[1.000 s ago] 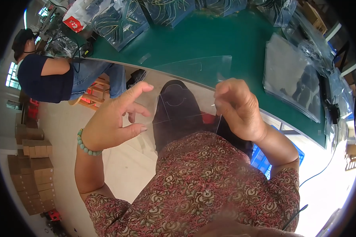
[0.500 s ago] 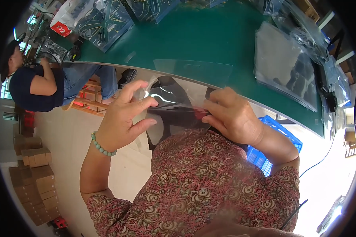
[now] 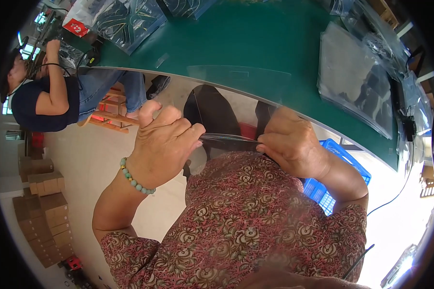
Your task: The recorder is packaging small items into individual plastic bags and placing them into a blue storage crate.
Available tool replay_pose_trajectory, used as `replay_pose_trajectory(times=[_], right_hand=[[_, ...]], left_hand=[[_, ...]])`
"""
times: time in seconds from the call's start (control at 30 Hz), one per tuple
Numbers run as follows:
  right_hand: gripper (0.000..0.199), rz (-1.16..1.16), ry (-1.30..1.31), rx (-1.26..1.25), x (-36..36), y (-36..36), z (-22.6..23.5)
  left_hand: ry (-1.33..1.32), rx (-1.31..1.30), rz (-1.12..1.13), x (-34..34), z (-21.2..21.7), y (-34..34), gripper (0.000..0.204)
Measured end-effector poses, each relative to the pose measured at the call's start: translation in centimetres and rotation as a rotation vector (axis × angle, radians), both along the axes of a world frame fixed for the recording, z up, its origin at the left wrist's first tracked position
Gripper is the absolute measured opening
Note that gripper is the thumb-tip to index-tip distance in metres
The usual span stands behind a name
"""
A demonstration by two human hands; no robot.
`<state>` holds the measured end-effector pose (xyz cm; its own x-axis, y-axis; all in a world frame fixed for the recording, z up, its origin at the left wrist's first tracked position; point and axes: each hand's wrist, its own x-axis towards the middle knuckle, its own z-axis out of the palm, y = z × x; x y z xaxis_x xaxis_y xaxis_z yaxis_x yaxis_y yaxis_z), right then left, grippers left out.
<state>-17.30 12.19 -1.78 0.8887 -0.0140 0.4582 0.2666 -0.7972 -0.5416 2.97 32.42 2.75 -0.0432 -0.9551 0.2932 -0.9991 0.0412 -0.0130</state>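
Your left hand (image 3: 161, 144), fingers curled, pinches the left end of a clear plastic sheet (image 3: 226, 138); your right hand (image 3: 294, 147) is closed on its right end. The sheet lies stretched edge-on between both hands, just above your lap and in front of the green surface (image 3: 255, 38), touching neither. On the surface: one flat clear bag (image 3: 238, 77) at the near edge, a stack of clear bags (image 3: 354, 82) to the right, packed bags of dark parts (image 3: 125, 19) at the far left. A blue crate (image 3: 339, 168) stands behind your right wrist. A seated person (image 3: 48, 98) works at the left; cardboard boxes (image 3: 44, 212) are stacked on the floor.
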Motion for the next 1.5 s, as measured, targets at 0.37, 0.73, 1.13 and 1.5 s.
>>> replay_pose_trajectory(times=[0.37,0.73,1.13,1.5], right_hand=[[0.013,0.054,-0.08,-0.031,2.0,-1.2,2.0],[0.02,0.144,-0.093,-0.154,4.2,3.2,1.3],[0.018,0.393,-0.532,-0.383,4.6,2.1,1.9],[0.016,0.497,-0.663,-0.688,5.2,0.5,5.2]], left_hand=[[-0.038,-0.073,-0.044,0.0,1.3,1.5,0.013],[0.054,0.037,-0.072,-0.6,0.6,1.9,0.012],[0.698,0.218,-0.187,6.2,4.7,4.1,0.067],[0.106,-0.043,-0.249,0.6,6.5,3.7,0.018]])
